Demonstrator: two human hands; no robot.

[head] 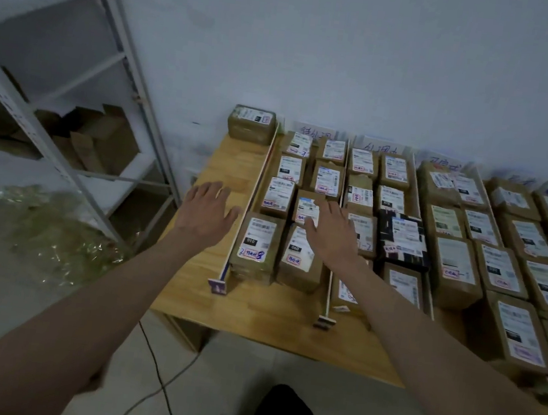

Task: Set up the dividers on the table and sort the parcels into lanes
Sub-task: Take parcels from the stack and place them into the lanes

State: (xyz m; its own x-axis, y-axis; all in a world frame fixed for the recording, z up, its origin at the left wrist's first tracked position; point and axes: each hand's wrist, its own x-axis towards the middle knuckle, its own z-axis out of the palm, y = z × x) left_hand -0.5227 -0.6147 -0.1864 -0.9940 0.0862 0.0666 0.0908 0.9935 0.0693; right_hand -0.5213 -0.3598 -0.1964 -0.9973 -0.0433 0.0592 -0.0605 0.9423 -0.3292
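Several brown parcels with white labels fill lanes on the wooden table (253, 311). White dividers run front to back: one at the left (248, 211), one further right (328, 293). My left hand (208, 208) hovers with straight fingers over the bare left strip of table, holding nothing. My right hand (332, 230) reaches flat over the parcels between the two dividers, fingertips at a small labelled parcel (307, 208). A lone parcel (251, 123) sits at the table's far left corner. A black parcel (403, 237) lies in the lane to the right.
A metal shelf rack (72, 96) with cardboard boxes stands left of the table. Crumpled plastic wrap (55, 232) lies on the floor beneath it. A cable (158, 376) trails across the floor. Paper lane signs (314, 132) lean on the white wall behind.
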